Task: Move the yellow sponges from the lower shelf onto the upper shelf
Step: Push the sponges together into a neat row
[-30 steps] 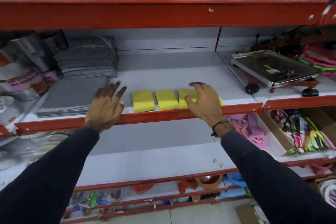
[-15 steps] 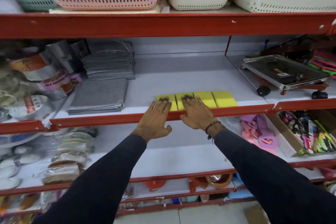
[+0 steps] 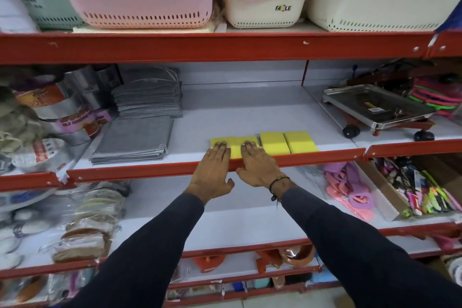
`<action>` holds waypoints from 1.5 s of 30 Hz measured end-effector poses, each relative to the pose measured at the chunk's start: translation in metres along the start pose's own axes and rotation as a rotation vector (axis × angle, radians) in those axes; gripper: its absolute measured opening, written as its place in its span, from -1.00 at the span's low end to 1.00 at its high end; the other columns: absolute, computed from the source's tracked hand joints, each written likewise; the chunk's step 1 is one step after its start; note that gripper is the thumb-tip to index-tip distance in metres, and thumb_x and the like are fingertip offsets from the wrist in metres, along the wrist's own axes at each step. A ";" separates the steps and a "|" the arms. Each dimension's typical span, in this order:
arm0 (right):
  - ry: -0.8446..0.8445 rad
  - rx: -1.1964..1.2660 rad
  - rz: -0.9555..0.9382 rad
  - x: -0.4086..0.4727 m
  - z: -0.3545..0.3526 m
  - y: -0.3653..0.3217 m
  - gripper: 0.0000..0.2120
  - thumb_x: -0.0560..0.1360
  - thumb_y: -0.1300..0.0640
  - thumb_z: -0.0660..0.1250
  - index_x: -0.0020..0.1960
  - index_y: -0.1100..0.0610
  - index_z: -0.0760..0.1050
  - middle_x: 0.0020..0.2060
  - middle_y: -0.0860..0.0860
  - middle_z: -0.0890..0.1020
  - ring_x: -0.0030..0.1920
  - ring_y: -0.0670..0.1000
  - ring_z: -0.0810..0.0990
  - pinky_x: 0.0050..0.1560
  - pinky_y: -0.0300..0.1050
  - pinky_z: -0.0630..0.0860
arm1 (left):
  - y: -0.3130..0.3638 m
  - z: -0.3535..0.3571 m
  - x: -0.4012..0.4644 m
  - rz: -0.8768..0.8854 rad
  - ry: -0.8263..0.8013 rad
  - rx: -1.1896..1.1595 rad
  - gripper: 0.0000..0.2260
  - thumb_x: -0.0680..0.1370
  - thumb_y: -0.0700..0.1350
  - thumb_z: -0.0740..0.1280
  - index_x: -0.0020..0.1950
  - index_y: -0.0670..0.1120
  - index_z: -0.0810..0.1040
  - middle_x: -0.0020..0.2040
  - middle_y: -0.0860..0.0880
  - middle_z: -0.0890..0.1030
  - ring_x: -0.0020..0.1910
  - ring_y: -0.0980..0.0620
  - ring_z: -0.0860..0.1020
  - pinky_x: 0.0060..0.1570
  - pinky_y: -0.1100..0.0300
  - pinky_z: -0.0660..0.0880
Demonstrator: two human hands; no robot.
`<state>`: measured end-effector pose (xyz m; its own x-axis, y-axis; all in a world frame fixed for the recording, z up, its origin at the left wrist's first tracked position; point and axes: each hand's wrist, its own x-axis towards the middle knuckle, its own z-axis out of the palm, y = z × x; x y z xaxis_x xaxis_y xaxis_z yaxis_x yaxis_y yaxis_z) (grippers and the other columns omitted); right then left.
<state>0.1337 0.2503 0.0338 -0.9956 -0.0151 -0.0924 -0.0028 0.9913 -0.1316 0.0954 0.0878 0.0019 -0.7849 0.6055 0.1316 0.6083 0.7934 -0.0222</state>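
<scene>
Several yellow sponges lie in a tight row at the front of the grey upper shelf (image 3: 250, 112), just behind its red lip. My left hand (image 3: 212, 172) lies flat over the lip with its fingertips on the leftmost sponge (image 3: 217, 139). Beside it, my right hand (image 3: 257, 167) rests flat with its fingertips on the second sponge (image 3: 247, 138). The third sponge (image 3: 273, 142) and the fourth sponge (image 3: 300, 141) lie uncovered to the right. Neither hand grips anything. The lower shelf (image 3: 250, 212) under my forearms shows bare grey board.
Grey folded cloths (image 3: 135, 140) lie left of the sponges, a taller stack (image 3: 147, 97) behind them. A wheeled metal tray (image 3: 375, 107) stands at the right. Plastic baskets (image 3: 135, 0) fill the top shelf. Pink and purple items (image 3: 350, 187) and a box of pens (image 3: 425, 187) sit lower right.
My left hand came in from the left and my right hand shifted left; both now lie on the two left sponges. The spaced sponges are closed into a tight row.
</scene>
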 end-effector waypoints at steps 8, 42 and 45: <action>0.119 0.034 0.122 -0.018 -0.014 0.069 -0.17 0.65 -0.24 0.12 0.72 0.10 -0.16 0.69 0.26 0.01 0.72 0.21 -0.09 0.71 0.17 -0.13 | 0.012 0.003 -0.002 -0.066 0.020 0.004 -0.15 0.60 0.14 0.31 0.72 -0.24 0.01 0.75 -0.24 0.02 0.75 -0.18 -0.01 0.73 -0.04 -0.03; 0.254 0.084 0.194 -0.042 0.000 0.124 -0.11 0.48 -0.61 -0.08 0.67 -0.26 -0.26 0.70 0.20 0.01 0.71 0.25 -0.07 0.68 0.31 -0.12 | 0.028 0.006 -0.006 -0.160 0.060 0.025 -0.17 0.60 0.15 0.31 0.72 -0.22 0.05 0.75 -0.20 0.07 0.74 -0.17 0.04 0.73 -0.05 -0.02; 0.207 0.078 0.181 -0.048 0.004 0.120 -0.13 0.45 -0.63 -0.16 0.67 -0.30 -0.19 0.69 0.26 0.04 0.71 0.24 -0.02 0.68 0.31 -0.11 | 0.032 0.006 -0.006 -0.174 0.062 0.010 -0.16 0.59 0.15 0.31 0.72 -0.21 0.06 0.75 -0.21 0.07 0.74 -0.18 0.04 0.73 -0.05 -0.03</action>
<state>0.1813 0.3694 0.0180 -0.9772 0.1962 0.0810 0.1760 0.9622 -0.2077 0.1191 0.1102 -0.0058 -0.8690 0.4545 0.1957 0.4627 0.8865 -0.0040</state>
